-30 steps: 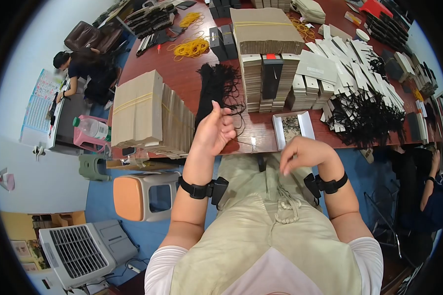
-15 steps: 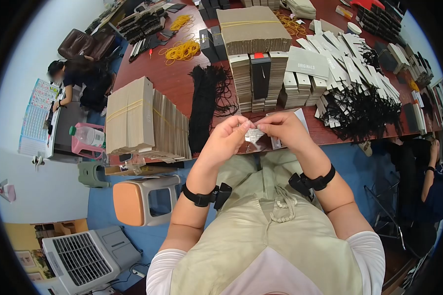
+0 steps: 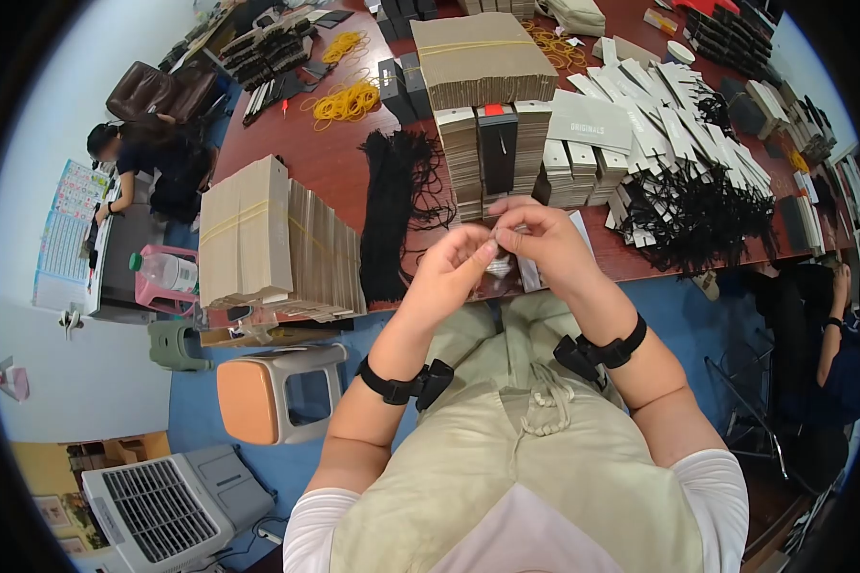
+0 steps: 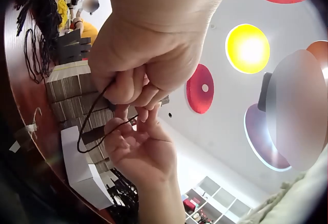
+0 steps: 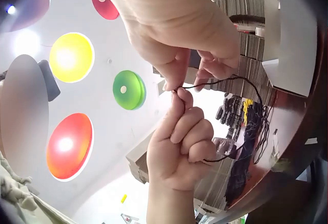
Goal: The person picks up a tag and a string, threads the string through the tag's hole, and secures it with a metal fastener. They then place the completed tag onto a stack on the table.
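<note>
A thin black cord hangs in a loop between my two hands, held just above the table's front edge. My left hand has its fingers curled around part of the cord, with thumb and forefinger at the meeting point. From the other side my right hand pinches the cord at the left fingertips, other fingers bent loosely. In the left wrist view the cord runs from one hand down to the other. Any small part between the fingertips is hidden. Behind the right hand stands an open white box, partly covered.
A banded stack of grey-brown cards stands left, beside a bundle of black cords. Taller card stacks rise ahead. White tags with black strings spread to the right. Yellow rubber bands lie farther back.
A second ago the hands were apart, the right one by the white box. They have come together at the fingertips over the table edge, then shifted slightly, the right fingers lifting a little.
</note>
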Available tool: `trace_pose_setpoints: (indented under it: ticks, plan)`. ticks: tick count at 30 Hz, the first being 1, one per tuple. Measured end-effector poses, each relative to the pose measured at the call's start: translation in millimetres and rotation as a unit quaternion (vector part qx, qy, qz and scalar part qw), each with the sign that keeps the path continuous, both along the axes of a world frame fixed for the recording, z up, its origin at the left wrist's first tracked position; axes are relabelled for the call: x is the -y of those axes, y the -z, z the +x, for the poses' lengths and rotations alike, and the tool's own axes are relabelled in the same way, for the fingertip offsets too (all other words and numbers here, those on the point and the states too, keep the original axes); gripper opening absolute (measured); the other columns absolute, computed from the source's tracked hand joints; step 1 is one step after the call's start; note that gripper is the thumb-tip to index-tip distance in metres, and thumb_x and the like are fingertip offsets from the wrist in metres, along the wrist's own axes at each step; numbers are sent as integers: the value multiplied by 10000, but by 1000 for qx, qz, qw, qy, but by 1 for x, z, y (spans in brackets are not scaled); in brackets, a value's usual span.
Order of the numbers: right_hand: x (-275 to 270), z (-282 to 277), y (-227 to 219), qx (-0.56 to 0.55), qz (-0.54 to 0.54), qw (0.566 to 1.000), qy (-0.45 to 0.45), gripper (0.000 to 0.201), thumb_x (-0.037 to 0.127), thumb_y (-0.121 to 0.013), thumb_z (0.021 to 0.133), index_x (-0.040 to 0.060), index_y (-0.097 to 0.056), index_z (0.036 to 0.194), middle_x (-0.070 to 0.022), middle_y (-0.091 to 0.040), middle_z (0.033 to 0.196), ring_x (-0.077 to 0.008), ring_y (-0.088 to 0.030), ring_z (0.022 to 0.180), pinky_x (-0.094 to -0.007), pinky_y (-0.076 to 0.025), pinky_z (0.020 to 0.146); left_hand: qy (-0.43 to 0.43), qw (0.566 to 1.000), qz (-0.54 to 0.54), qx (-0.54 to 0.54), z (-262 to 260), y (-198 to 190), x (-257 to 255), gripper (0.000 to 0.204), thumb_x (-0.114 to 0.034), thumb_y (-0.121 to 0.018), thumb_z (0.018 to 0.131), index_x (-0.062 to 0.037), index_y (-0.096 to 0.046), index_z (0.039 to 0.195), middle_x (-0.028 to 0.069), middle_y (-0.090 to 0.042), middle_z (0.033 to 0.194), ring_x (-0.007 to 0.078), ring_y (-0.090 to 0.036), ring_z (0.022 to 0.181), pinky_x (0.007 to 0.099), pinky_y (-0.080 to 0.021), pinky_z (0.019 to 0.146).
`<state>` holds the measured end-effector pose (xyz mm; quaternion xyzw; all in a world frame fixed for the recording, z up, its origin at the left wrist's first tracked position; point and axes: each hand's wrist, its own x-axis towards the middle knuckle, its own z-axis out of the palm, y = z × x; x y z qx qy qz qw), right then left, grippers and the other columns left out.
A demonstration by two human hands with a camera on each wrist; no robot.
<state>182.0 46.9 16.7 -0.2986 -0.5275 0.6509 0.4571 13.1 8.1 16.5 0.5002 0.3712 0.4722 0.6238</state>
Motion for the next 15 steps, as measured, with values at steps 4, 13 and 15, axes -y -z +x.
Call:
trace_pose_setpoints:
  ticks: [4, 13, 15]
  plan:
    - [-4, -4, -4, -8, 9, 1000, 5, 116, 69, -671, 773, 13, -678, 874, -99, -478, 1192, -122, -528, 902, -259, -423, 803, -52, 991, 85, 91, 18, 1, -8, 296, -250, -479, 944, -27, -465, 1137, 28, -539, 924, 61, -520, 768, 182, -422, 625]
    - [-3, 9, -5, 72, 24, 995, 72, 105, 75, -676, 763, 2, -665, 838, -52, -595, 863, -115, -564, 710, -257, -464, 661, -43, 998, -10, 42, 15, 15, -6, 142, -136, -564, 896, -17, -541, 969, -38, -526, 770, 1, -437, 621, 155, -347, 543]
    - [-2, 20, -2, 207, 73, 973, 71, 87, 43, -670, 722, 4, -656, 799, -71, -611, 769, -162, -581, 679, -284, -471, 644, -71, 997, 0, 2, 14, 14, -4, 101, -104, -581, 881, -16, -560, 925, -54, -521, 731, -5, -433, 613, 151, -345, 544]
